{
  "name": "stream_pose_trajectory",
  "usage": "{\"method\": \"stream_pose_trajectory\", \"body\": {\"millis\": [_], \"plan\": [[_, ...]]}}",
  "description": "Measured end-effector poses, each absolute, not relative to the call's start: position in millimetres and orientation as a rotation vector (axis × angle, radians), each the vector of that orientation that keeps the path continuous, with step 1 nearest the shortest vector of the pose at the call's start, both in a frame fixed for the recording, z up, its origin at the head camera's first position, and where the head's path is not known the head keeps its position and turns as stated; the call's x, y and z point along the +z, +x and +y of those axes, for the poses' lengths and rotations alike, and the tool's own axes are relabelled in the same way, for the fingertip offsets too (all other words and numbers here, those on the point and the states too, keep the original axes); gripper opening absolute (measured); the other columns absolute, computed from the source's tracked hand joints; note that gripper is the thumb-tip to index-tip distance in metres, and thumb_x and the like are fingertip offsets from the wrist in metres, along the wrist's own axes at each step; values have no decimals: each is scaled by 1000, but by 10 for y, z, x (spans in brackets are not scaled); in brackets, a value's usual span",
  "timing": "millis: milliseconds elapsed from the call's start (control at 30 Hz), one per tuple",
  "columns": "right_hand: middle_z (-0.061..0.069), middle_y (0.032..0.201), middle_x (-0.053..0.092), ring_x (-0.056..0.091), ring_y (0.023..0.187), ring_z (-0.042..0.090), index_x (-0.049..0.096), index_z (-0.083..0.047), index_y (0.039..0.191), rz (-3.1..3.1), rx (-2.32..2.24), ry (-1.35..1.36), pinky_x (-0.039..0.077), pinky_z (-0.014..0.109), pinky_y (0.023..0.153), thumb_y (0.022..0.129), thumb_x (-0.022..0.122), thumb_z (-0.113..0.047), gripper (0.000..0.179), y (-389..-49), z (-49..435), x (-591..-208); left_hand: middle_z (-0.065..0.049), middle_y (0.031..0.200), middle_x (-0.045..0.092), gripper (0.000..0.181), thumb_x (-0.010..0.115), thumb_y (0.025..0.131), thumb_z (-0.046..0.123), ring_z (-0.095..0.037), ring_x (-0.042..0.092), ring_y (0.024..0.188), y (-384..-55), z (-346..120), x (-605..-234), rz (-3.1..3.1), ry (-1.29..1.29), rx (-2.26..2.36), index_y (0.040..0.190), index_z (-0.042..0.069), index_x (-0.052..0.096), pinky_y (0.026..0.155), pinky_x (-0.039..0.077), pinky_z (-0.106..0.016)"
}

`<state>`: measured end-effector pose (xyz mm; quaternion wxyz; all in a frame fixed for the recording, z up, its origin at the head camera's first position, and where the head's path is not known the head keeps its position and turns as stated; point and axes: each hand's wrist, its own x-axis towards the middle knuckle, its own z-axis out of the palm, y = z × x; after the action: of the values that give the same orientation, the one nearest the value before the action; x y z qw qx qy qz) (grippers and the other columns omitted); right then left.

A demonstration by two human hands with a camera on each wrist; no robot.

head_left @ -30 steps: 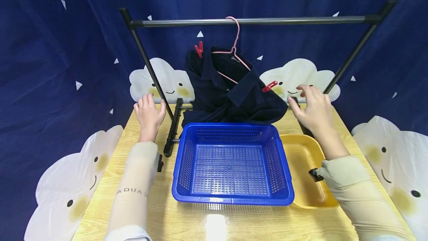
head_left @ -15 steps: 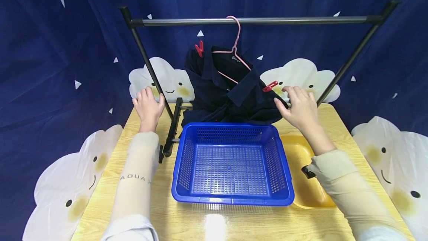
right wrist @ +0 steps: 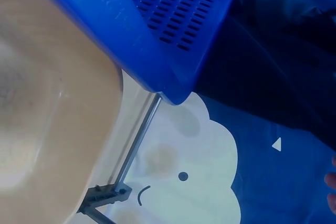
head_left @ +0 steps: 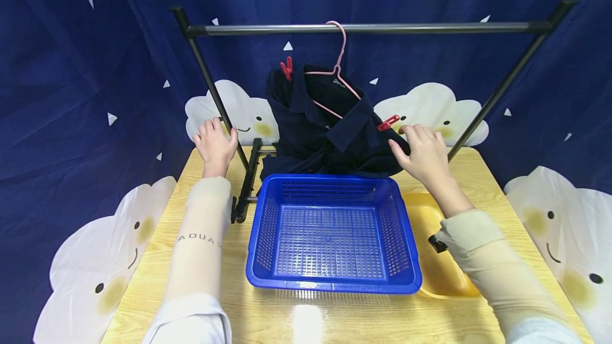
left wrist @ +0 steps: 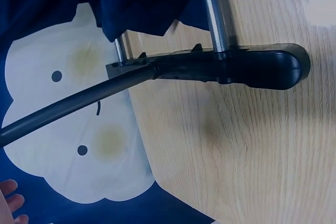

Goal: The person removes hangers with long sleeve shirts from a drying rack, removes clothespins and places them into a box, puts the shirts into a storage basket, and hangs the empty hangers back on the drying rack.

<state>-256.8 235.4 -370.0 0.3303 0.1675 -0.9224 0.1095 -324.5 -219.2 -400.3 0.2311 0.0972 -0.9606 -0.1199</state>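
A dark navy collared shirt [head_left: 354, 131] hangs on a pink hanger [head_left: 337, 62] hooked over the rack's bar. One red clothespin [head_left: 287, 69] is on its left shoulder and a second red clothespin [head_left: 388, 122] on its right. Beside the right shoulder is my right hand [head_left: 425, 155], thumb and fingers apart and slightly bent; I cannot tell whether it touches the cloth. My left hand [head_left: 215, 145] is raised by the rack's left post [head_left: 210, 86], holding nothing. Only fingertips of each hand show in the wrist views.
A blue perforated basket [head_left: 330, 286] stands in front of the shirt on the wooden table [head_left: 268, 323]. Under the right forearm lies a yellow basin [head_left: 430, 227], partly behind the basket. The black rack's foot [left wrist: 262, 69] rests at left. A blue cloud-patterned curtain [head_left: 119, 25] surrounds the table.
My right hand has moved left, from the rack's right post to the shirt's right shoulder. My left hand has risen slightly. The shirt, clothespins and basket have stayed put.
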Motion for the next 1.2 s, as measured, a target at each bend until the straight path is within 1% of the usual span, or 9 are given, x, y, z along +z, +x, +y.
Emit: {"method": "stream_pose_trajectory", "body": {"millis": [133,333,600,867,1200], "plan": [[18,92,59,54,88,36,56,-2,99,-2411,275,440,36,47,71,86,55,-37,38,-2592,2336,-3728,-22,114,46,55,40,88,43,-41,41,105,-3266,-2192,-3997,-2652,280,-336,119,-1,43,83,30,-52],[20,90,59,54,86,38,56,0,96,-2399,239,454,37,48,71,87,53,-36,37,-2609,2321,-3763,-23,119,44,58,37,90,46,-40,39,109,-3289,-2191,-3973,-2717,307,-329,123,-1,41,86,28,-53],[20,87,58,54,82,38,54,0,91,-2343,228,502,37,49,68,89,50,-34,35,-2635,2299,-3772,-24,121,43,58,37,91,46,-40,38,112,-3328,-2170,-3896,-2734,329,-367,122,-2,43,87,28,-54],[18,81,56,53,77,38,51,0,85,-2291,184,538,36,47,64,90,49,-30,31,-2663,2298,-3795,-25,126,41,60,34,92,46,-40,36,117,-3349,-2171,-3879,-2779,366,-383,127,-2,41,90,26,-55],[16,73,50,50,70,37,49,0,81,-2178,142,551,35,46,62,90,49,-25,27,-2719,2284,-3827,-24,122,44,55,36,94,45,-40,39,114,-3370,-2157,-3889,-2743,369,-398,123,-1,43,88,29,-54]]}}
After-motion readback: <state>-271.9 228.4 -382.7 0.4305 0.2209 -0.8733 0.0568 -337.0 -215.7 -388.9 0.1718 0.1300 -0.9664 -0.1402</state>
